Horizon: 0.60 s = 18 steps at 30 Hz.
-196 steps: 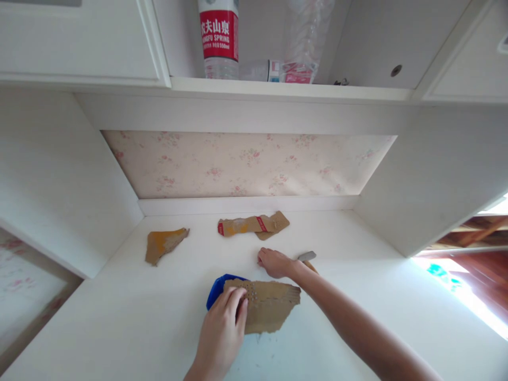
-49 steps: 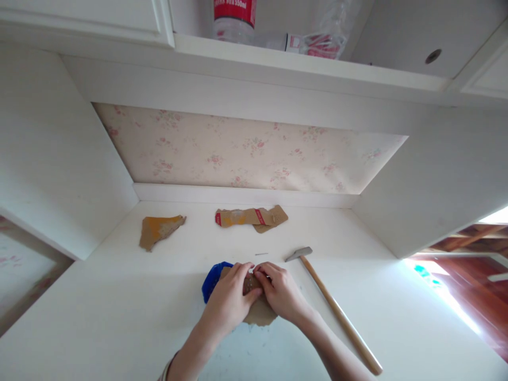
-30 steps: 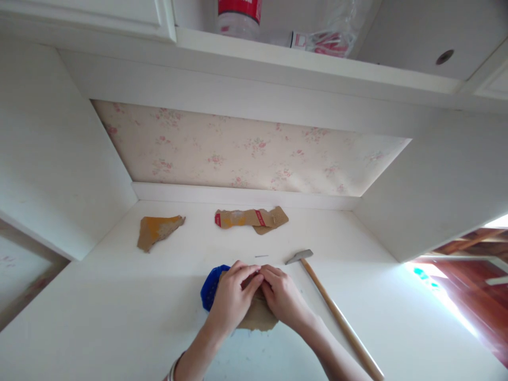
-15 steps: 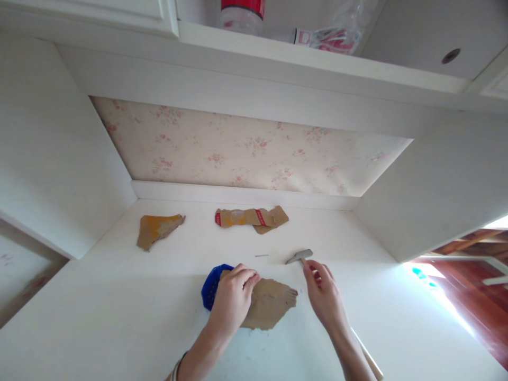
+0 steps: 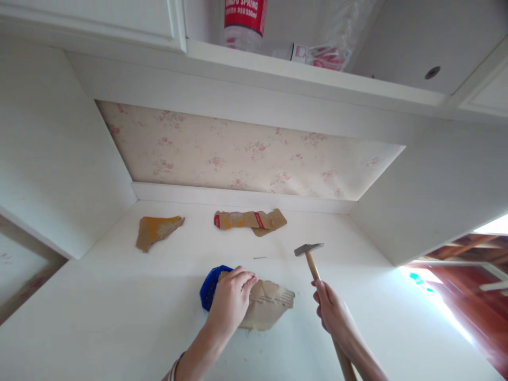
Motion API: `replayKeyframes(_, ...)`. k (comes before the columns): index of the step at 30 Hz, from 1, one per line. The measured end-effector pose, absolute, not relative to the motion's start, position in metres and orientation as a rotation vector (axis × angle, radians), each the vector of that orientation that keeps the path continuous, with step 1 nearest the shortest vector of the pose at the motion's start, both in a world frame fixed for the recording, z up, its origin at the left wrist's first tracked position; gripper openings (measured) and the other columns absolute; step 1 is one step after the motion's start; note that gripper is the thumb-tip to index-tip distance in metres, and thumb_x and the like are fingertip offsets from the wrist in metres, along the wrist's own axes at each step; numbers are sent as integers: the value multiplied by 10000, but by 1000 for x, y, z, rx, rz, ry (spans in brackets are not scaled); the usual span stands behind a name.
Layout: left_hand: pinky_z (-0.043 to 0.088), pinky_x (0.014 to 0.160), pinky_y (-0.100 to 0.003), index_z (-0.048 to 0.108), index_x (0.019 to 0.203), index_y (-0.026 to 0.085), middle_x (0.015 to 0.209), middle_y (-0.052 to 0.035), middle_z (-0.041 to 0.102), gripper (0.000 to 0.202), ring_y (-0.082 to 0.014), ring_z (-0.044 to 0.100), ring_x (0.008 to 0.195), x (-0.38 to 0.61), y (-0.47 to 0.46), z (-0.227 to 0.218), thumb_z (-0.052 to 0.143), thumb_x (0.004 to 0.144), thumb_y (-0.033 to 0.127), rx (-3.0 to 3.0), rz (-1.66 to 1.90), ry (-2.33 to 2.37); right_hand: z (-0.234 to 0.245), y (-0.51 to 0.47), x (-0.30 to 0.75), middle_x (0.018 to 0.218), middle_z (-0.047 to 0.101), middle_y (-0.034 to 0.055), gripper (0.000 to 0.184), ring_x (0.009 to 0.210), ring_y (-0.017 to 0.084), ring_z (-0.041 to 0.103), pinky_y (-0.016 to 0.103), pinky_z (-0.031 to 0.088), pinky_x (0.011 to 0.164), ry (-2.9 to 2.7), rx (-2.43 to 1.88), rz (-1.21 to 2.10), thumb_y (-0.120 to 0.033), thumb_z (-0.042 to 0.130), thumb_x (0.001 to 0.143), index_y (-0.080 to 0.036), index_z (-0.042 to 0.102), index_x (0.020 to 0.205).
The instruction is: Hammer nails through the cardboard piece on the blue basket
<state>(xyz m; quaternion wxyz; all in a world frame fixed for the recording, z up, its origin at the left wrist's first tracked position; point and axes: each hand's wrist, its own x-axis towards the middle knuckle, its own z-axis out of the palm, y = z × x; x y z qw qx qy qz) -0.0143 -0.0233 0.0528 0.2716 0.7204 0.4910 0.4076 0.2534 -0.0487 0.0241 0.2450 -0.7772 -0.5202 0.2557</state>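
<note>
Head view. On the bench (image 5: 127, 323), a torn cardboard piece (image 5: 264, 312) partly covers a blue object (image 5: 208, 292). The left hand (image 5: 233, 296) lies over the cardboard piece, fingers together; whether they pinch anything cannot be told. The right hand's (image 5: 335, 312) fingers are clamped around a hammer (image 5: 313, 266), its head apart from the cardboard piece. Apparently the tool is already taken up, a loose nail (image 5: 260, 257) lying unused. The upper bottle (image 5: 245, 18) reads "SPRING" and "550ml"; the cardboard strip's (image 5: 232, 220) lettering is too small to read.

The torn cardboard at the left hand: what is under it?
A blue object sticks out from under the cardboard on the left; cardboard and left hand cover the rest.
</note>
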Motion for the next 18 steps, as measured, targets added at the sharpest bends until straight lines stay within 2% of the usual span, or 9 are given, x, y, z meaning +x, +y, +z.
replayKeyframes(2,489,748,-252,681,788,199,831,-23,690,244,-152,654,760,-14,-24,54,510,961,183,1944,1086,1327,44,-62,234,646,442,-61,542,392,108,409,204,260,344,-1330,-2045,816,-618,180,961,-240,535,1117)
replayKeyframes(5,486,752,-264,685,798,202,827,-24,691,246,-160,654,775,-14,-24,52,502,962,193,1953,1078,1342,70,-85,202,607,342,-90,535,397,82,309,178,167,351,-1132,-1758,1104,-706,383,875,-245,544,1094)
replayKeyframes(7,488,746,-274,687,787,202,816,-29,692,264,-166,655,768,-13,-24,50,493,965,210,1963,1071,1359,80,-95,185,585,324,-91,520,419,92,298,190,177,365,-1237,-1678,1141,-708,396,869,-239,559,1025)
replayKeyframes(12,498,762,-278,675,746,211,809,-30,692,282,-174,660,772,-13,-24,53,493,961,210,1967,1052,1381,81,-101,170,569,386,-66,453,475,125,364,222,322,434,-1537,-1644,1075,-639,369,921,-237,575,887)
replayKeyframes(18,501,769,-273,680,769,218,827,-28,701,264,-176,667,787,-13,-24,56,495,956,190,1946,1053,1363,74,-102,171,608,494,-30,470,475,133,392,225,314,414,-1586,-1654,992,-630,326,942,-237,575,876)
